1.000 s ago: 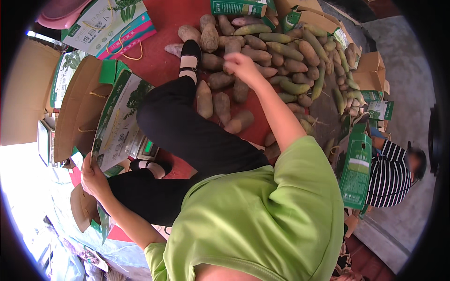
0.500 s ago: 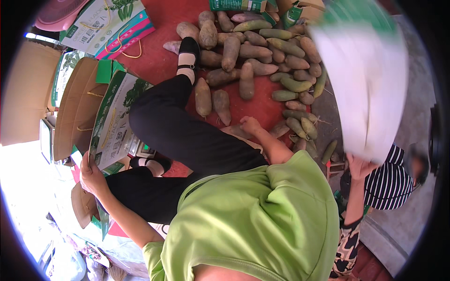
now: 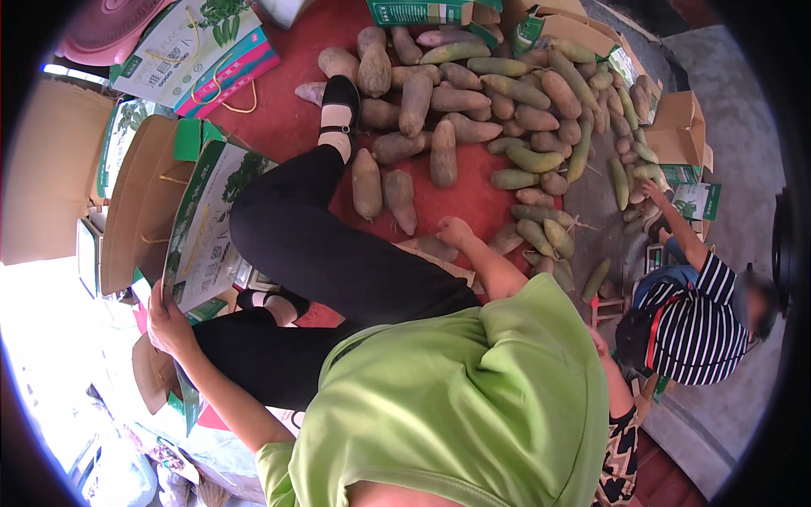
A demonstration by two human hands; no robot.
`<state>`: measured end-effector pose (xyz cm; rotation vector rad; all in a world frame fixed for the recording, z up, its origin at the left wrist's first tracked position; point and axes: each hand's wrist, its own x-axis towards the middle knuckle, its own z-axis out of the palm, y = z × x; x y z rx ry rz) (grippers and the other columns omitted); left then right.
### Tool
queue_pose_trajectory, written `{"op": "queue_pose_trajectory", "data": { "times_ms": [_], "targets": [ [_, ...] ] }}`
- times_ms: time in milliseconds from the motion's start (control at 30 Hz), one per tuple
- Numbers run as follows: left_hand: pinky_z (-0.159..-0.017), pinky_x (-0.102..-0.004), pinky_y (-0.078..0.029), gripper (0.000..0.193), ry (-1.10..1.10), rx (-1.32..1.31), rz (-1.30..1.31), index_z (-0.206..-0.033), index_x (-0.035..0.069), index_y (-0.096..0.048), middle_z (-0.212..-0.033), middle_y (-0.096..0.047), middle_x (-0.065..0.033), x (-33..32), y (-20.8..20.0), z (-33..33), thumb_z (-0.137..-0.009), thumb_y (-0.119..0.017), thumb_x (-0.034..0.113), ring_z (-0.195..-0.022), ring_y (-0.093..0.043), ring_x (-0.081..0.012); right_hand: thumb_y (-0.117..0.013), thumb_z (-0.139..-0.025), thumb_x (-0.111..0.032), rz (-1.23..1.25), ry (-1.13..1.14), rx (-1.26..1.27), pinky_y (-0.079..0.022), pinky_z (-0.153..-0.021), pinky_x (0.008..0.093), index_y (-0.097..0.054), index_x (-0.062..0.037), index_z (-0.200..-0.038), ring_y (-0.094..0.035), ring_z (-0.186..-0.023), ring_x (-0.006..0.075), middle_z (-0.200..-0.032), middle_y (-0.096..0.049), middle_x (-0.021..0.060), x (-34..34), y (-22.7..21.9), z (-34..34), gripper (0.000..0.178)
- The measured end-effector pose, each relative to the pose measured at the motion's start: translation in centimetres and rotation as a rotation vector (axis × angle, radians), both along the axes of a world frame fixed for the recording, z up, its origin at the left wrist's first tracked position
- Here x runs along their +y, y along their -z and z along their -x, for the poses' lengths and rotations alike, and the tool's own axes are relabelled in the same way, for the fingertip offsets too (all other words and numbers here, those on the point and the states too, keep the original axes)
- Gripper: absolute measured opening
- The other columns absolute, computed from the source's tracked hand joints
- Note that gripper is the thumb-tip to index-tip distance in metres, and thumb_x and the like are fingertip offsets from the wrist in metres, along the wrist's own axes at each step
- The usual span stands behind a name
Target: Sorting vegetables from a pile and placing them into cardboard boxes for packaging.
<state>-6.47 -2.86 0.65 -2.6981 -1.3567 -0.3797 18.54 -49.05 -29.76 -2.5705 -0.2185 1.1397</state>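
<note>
My left hand [image 3: 171, 326] is closed on the near edge of a carton [image 3: 208, 221], which stands tilted beside my left leg. The carton is white and green with a leafy plant printed on it. Over by my right thigh, my right hand [image 3: 456, 231] is curled into a loose fist, and I see nothing in it. Close to its fingers lies a radish [image 3: 434, 248], partly hidden by my leg. Beyond that, a big heap of brownish and green radishes [image 3: 443, 152] spreads over the red floor covering [image 3: 279, 93].
Flattened cardboard [image 3: 135, 203] and a printed gift bag [image 3: 190, 55] stand at left. Open cartons [image 3: 676, 131] sit at far right. A co-worker in a striped shirt [image 3: 699, 338] reaches a hand [image 3: 654, 193] toward radishes. Another person's patterned sleeve [image 3: 619, 456] is close at my right.
The blurred white and green panel held up at right by another person's hand has left the view. That arm is lowered. Radishes and the striped-shirt co-worker now show there. My hands have barely moved.
</note>
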Motion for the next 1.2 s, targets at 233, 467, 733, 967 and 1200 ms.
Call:
{"op": "queue_pose_trajectory", "data": {
  "times_ms": [233,467,733,967,1200],
  "targets": [
    [-0.068,-0.0369,-0.049,0.02,0.092,-0.056,-0.019,-0.107,0.016,-0.063,-0.093,-0.067,-0.0076,0.6,0.8,0.3,-0.089,-0.053,0.015,-0.082,-0.065,-0.0276,-0.072,-0.071,-0.023,-0.062,0.276,-0.21,-0.047,-0.088,0.0381,-0.059,-0.0069,-0.111,-0.06,-0.103,0.029,-0.105,-0.064,0.0169,-0.6,1.0,-5.4,0.045],
    [-0.07,-0.0355,-0.049,0.02,-0.013,-0.031,0.014,-0.106,0.016,-0.063,-0.094,-0.067,-0.0064,-0.2,0.1,0.3,-0.089,-0.054,0.014,-0.084,-0.065,-0.0261,-0.074,-0.071,-0.026,-0.039,0.413,-0.326,-0.046,-0.091,0.0374,-0.049,-0.0057,-0.123,-0.055,-0.111,0.0321,-0.119,-0.056,0.0204,3.1,-2.6,-12.6,0.062],
    [-0.073,-0.0341,-0.05,0.022,0.04,-0.101,0.003,-0.105,0.017,-0.064,-0.097,-0.067,-0.0033,-0.3,0.2,-0.6,-0.087,-0.054,0.01,-0.087,-0.065,-0.0244,-0.078,-0.066,-0.032,-0.236,0.572,-0.235,-0.038,-0.101,0.0394,-0.032,-0.0085,-0.138,-0.043,-0.124,0.033,-0.135,-0.042,0.0194,5.0,0.9,-15.9,0.088],
    [-0.074,-0.0349,-0.05,0.026,-0.016,-0.099,0.017,-0.103,0.018,-0.064,-0.098,-0.067,-0.0043,-1.1,-0.6,-0.7,-0.083,-0.054,0.005,-0.089,-0.065,-0.0255,-0.078,-0.065,-0.031,0.03,0.558,-0.244,-0.038,-0.1,0.0461,-0.037,-0.0163,-0.134,-0.042,-0.123,0.0339,-0.131,-0.045,0.0163,10.2,-4.1,-13.8,0.082],
    [-0.075,-0.0348,-0.049,0.031,-0.052,-0.07,0.037,-0.102,0.019,-0.065,-0.098,-0.066,-0.003,-1.6,-1.4,-0.9,-0.078,-0.053,0.003,-0.091,-0.063,-0.0253,-0.082,-0.061,-0.025,-0.048,0.435,-0.382,-0.043,-0.095,0.0402,-0.044,-0.0099,-0.126,-0.053,-0.112,0.0325,-0.119,-0.055,0.017,11.6,-2.8,-12.0,0.077]
  ]
}}
